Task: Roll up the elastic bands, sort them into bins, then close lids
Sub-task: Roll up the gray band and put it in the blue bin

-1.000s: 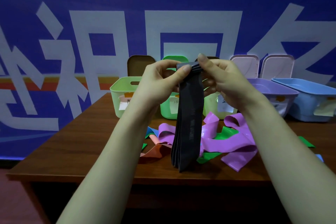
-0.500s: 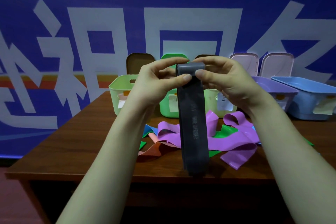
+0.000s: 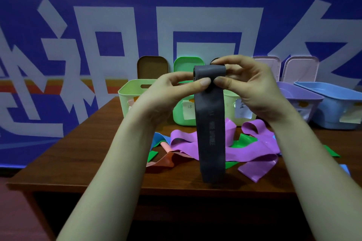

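Grey band point(image 3: 210, 127), print unreadable, hangs pinched by fingers point(image 3: 203, 82) of left hand point(image 3: 168, 93) and right hand point(image 3: 252, 88).

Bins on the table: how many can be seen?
5, in a back row: pale green bin leftmost, bright green bin, pale bin partly behind the right hand, purple bin, blue bin rightmost; more may lie off-frame.
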`<state>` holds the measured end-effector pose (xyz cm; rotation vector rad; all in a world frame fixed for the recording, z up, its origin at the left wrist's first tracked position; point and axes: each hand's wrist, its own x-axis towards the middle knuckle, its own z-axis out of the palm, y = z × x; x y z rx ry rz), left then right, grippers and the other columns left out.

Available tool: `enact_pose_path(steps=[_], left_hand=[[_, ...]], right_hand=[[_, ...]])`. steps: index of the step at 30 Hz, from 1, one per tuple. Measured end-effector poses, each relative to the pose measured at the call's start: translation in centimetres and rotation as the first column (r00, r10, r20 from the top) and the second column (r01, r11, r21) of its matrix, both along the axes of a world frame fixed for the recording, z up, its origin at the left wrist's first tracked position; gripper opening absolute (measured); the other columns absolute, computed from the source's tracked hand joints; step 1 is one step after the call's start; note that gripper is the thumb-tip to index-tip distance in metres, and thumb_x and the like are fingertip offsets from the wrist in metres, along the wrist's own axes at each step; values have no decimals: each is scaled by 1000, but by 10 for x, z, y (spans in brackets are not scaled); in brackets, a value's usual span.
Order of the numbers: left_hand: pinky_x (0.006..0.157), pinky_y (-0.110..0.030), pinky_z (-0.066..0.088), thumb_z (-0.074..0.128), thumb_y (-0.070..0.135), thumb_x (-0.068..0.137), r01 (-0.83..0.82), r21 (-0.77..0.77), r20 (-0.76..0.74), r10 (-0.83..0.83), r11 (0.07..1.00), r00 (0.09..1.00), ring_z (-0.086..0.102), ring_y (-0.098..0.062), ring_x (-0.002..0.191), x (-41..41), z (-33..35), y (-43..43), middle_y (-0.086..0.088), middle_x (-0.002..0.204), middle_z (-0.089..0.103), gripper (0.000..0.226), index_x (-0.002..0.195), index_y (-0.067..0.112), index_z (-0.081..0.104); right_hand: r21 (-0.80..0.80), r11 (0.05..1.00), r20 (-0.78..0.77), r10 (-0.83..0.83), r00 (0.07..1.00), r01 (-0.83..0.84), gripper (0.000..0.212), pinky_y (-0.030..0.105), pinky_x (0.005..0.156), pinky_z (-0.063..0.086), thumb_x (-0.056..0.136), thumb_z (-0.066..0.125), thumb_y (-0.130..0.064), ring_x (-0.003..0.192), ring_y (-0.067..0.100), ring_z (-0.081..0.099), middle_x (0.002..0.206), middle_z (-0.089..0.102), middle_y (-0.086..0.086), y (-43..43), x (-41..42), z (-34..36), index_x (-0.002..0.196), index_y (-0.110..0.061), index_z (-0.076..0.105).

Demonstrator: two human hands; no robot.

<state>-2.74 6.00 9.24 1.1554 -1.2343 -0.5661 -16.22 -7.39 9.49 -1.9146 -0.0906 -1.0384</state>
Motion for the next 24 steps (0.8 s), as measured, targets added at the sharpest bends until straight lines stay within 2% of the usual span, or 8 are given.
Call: enact_pose_path(steps=[2,6,11,14,17,19,22,24], left_hand=[[75,-17,55,59,45,69,-13,36,33,12,999,999,67,-2,87,-4,2,2,10,90,71,36,98,25,67],[66,-28,58,49,60,79,-120,113,96,109,986,989,69,-14,78,-10,7,2,0,92,70,40,97,28,65],[43,-14,41,50,46,93,-198,62,89,192,978,977,51,0,43,-13,10,-2,13,49,54,31,86,20,65],[45,-13,41,57,33,92,-176,27,110,172,984,979,54,1,47,-12,7,-6,14,53,58,25,103,13,67],[56,-20,49,59,26,91,-149,39,93,145,988,985,63,-10,69,-11,6,-8,5,75,68,28,111,8,64],[61,-23,52,59,25,91,-130,52,48,127,990,991,63,-19,78,-12,6,-9,-6,86,68,26,109,7,64],[61,-21,55,59,22,92,-95,67,-65,100,993,993,66,-16,70,-14,7,-11,-7,82,67,17,99,8,65],[61,-21,55,60,19,91,-66,76,-118,75,995,990,66,-16,70,-14,6,-12,-8,84,66,15,100,8,64]], right_hand=[[4,1000,18,2,1000,-2,33,31,87,55,75,69,-8,102,21,68,108,69,8,0,-1,0,107,-19,63],[-34,999,9,-14,1000,14,34,32,90,54,75,68,-10,108,21,65,115,64,13,2,-5,1,108,-18,61],[-98,995,26,23,999,-21,35,27,90,53,78,66,6,105,16,65,109,63,4,1,-3,-3,106,-14,59],[-109,994,58,31,998,-25,36,25,91,52,75,68,6,103,14,65,101,66,-6,-4,1,-9,100,-18,61],[-124,992,86,7,996,4,33,28,94,51,73,68,4,107,16,63,106,64,-3,-8,2,-13,98,-18,60],[-131,991,97,8,995,5,33,34,96,50,73,71,-1,111,21,62,111,62,6,-10,2,-13,98,-22,63],[-133,991,112,40,993,-25,33,35,96,50,71,73,-12,113,23,60,113,61,6,-11,1,-13,94,-35,68],[-145,989,94,32,995,-18,34,33,96,50,71,73,-12,113,22,60,113,61,2,-11,1,-13,92,-39,67]])
